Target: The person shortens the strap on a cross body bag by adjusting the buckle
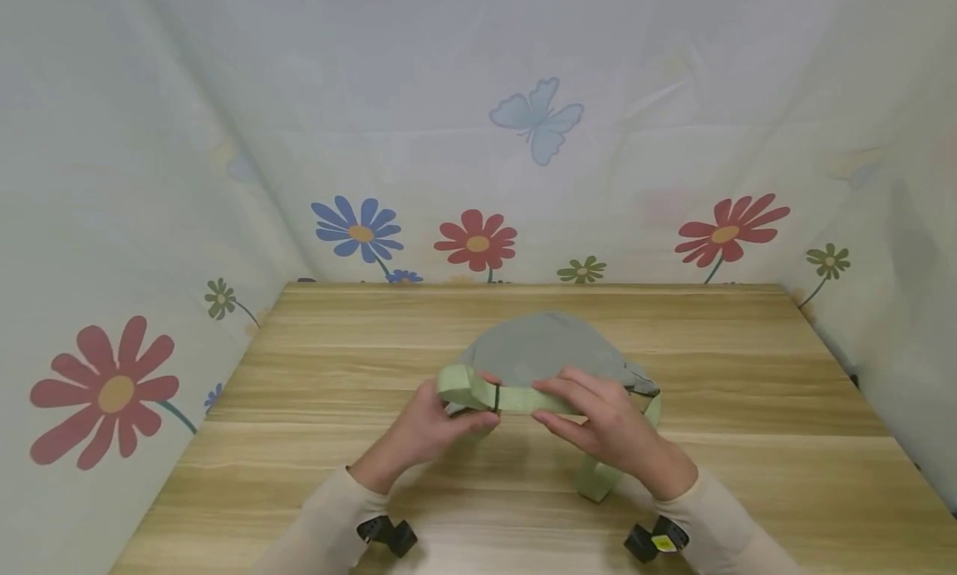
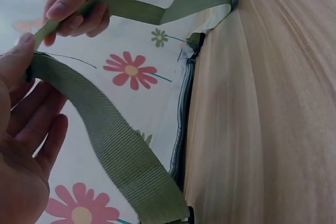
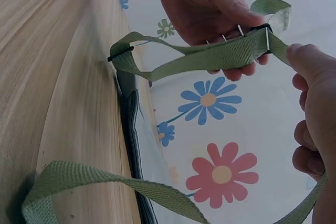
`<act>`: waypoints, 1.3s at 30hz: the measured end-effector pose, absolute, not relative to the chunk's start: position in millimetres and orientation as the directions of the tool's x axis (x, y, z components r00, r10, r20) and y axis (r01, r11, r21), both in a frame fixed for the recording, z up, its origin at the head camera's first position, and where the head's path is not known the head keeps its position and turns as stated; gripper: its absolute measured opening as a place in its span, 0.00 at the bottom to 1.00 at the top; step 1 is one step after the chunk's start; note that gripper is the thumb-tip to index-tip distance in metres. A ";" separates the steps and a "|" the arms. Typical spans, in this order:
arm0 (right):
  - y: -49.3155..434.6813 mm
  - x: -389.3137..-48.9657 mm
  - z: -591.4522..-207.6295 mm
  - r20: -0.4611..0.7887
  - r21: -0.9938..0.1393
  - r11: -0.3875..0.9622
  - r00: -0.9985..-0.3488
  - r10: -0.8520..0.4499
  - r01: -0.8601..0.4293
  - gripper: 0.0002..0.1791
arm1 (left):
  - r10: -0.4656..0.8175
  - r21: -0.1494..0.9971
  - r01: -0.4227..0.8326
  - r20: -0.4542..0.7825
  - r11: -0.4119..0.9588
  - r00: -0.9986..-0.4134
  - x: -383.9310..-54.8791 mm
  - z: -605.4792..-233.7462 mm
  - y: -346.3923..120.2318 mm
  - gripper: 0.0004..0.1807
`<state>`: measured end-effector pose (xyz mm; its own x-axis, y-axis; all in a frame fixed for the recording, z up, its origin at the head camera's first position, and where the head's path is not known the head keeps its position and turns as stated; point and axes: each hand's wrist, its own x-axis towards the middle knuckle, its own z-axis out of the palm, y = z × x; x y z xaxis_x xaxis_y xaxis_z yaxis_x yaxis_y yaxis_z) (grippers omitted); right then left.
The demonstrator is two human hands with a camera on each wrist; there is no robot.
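Observation:
A grey-green waist bag (image 1: 549, 342) lies on the table, its zipper edge (image 3: 137, 150) visible in the right wrist view. Its light green webbing strap (image 1: 523, 399) is raised in front of it, between both hands. At a black slider buckle (image 1: 497, 397) on the strap, my left hand (image 1: 434, 425) pinches the webbing between thumb and fingers. To the right of the buckle, my right hand (image 1: 609, 421) grips the strap. In the left wrist view, webbing (image 2: 115, 135) curves down from the left thumb toward the bag. More strap hangs in a loop below the right hand.
The wooden table (image 1: 314, 342) spreads around the bag. Behind and beside it hangs a pale cloth (image 1: 404, 85) printed with flowers and a butterfly. A black wrist device (image 1: 389, 535) sits on the left sleeve, another (image 1: 656, 539) on the right.

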<state>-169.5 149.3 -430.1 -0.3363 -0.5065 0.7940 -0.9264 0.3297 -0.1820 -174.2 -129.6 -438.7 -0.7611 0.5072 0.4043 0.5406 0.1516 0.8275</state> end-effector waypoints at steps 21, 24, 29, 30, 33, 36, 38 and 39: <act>137.5 -166.3 -420.5 0.780 -0.125 0.341 -0.305 -0.546 -0.932 0.17 | 0.473 0.803 0.595 0.537 -0.031 -0.699 -172.2 -444.5 -120.6 0.18; 136.9 -165.9 -419.6 0.780 -0.119 0.350 -0.306 -0.547 -0.929 0.17 | 0.475 0.796 0.604 0.543 -0.028 -0.693 -172.5 -445.1 -120.8 0.16; 135.9 -164.6 -418.1 0.773 -0.116 0.368 -0.316 -0.550 -0.922 0.18 | 0.477 0.795 0.607 0.537 -0.009 -0.696 -172.5 -446.2 -118.7 0.16; 135.4 -164.3 -417.9 0.772 -0.114 0.374 -0.319 -0.550 -0.921 0.19 | 0.479 0.794 0.607 0.534 -0.002 -0.697 -172.5 -446.0 -117.9 0.16; 133.6 -163.7 -418.0 0.770 -0.113 0.386 -0.327 -0.549 -0.915 0.20 | 0.488 0.792 0.611 0.526 0.018 -0.696 -172.6 -445.9 -116.2 0.18; 133.2 -164.1 -419.8 0.762 -0.128 0.392 -0.344 -0.549 -0.911 0.21 | 0.482 0.792 0.609 0.521 0.034 -0.704 -172.8 -444.7 -117.4 0.18; 135.4 -164.8 -421.4 0.756 -0.160 0.390 -0.367 -0.542 -0.907 0.22 | 0.469 0.790 0.612 0.524 0.046 -0.711 -173.5 -443.6 -119.8 0.18; 137.3 -165.1 -422.4 0.753 -0.175 0.393 -0.380 -0.537 -0.903 0.22 | 0.459 0.789 0.612 0.525 0.053 -0.717 -174.0 -442.9 -121.3 0.17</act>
